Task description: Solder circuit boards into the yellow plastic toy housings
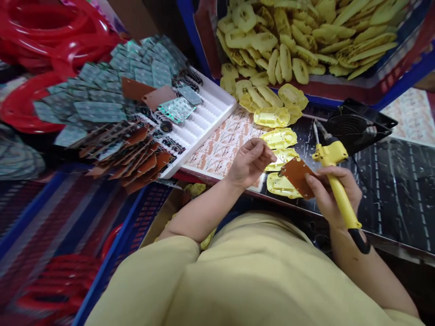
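My right hand [324, 194] holds a brown circuit board [297, 177] between thumb and fingers. A yellow soldering gun [335, 174] with a black end is in the same hand, its metal tip pointing up and away. To the left, my left hand [249, 163] is closed, fingertips pinched together near the board's left corner. Whatever is in that pinch is too small to make out. Yellow plastic shells [280, 186] lie in a column on the table, just beyond and between my hands.
On the left, a heap of circuit boards [98, 111] covers part of a white foam tray [214, 106]. A blue crate [204, 54] of yellow shells stands at the back. A black fan [356, 122] sits at right. Red plastic rings [61, 40] are piled far left.
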{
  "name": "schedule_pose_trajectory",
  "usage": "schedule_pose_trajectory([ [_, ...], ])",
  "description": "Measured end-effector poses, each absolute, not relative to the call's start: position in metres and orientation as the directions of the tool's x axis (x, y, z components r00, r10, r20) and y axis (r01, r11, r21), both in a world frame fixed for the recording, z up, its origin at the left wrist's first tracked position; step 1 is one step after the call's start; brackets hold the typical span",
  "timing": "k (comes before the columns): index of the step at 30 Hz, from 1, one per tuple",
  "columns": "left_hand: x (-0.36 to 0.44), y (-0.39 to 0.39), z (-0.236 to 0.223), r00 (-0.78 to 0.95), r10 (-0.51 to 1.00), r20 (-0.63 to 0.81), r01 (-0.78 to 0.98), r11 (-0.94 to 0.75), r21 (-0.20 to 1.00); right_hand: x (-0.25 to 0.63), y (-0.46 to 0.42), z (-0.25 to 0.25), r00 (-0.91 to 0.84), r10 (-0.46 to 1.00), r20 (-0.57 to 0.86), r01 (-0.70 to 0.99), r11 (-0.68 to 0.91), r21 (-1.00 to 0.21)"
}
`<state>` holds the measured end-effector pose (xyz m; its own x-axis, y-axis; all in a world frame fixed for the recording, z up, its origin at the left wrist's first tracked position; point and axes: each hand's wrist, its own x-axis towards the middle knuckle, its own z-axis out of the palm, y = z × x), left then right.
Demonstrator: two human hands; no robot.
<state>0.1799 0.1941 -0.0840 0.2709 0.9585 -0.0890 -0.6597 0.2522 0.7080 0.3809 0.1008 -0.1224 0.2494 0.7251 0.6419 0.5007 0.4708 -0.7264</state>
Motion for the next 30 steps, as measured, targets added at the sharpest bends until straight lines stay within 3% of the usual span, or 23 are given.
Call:
schedule_pose_trajectory([
  [3, 0.162, 0.200, -0.091, 0.383, 0.921, -0.073, -0.548, 0.290, 0.785, 0.389, 0.100, -0.114, 0.266, 0.695, 0.668, 0.556, 0.455, -0.696],
  [6, 0.153, 0.202, -0.102, 0.497, 0.858, -0.126, -0.272, 0.292, 0.917, 0.394, 0.099, -0.106, 0.278, 0.652, 0.705, 0.570, 0.479, -0.667],
  [8, 0.154, 0.200, -0.110, 0.488, 0.869, -0.087, -0.141, 0.177, 0.974, 0.394, 0.098, -0.104, 0.273, 0.630, 0.727, 0.560, 0.510, -0.653],
  [10, 0.161, 0.198, -0.116, 0.453, 0.890, 0.047, -0.099, -0.001, 0.995, 0.391, 0.097, -0.105, 0.279, 0.621, 0.732, 0.559, 0.515, -0.650],
  [12, 0.170, 0.196, -0.119, 0.451, 0.874, 0.180, -0.116, -0.143, 0.983, 0.387, 0.094, -0.108, 0.276, 0.626, 0.730, 0.576, 0.500, -0.647],
  [14, 0.180, 0.195, -0.121, 0.466, 0.851, 0.242, -0.171, -0.182, 0.968, 0.385, 0.091, -0.113, 0.248, 0.636, 0.731, 0.600, 0.492, -0.631],
  [24, 0.191, 0.185, -0.100, 0.400, 0.902, 0.164, -0.436, 0.030, 0.900, 0.370, 0.085, -0.127, 0.212, 0.680, 0.702, 0.574, 0.494, -0.653],
  [30, 0.175, 0.195, -0.088, 0.365, 0.916, 0.166, -0.384, -0.015, 0.923, 0.380, 0.084, -0.138, 0.110, 0.777, 0.620, 0.485, 0.502, -0.716],
])
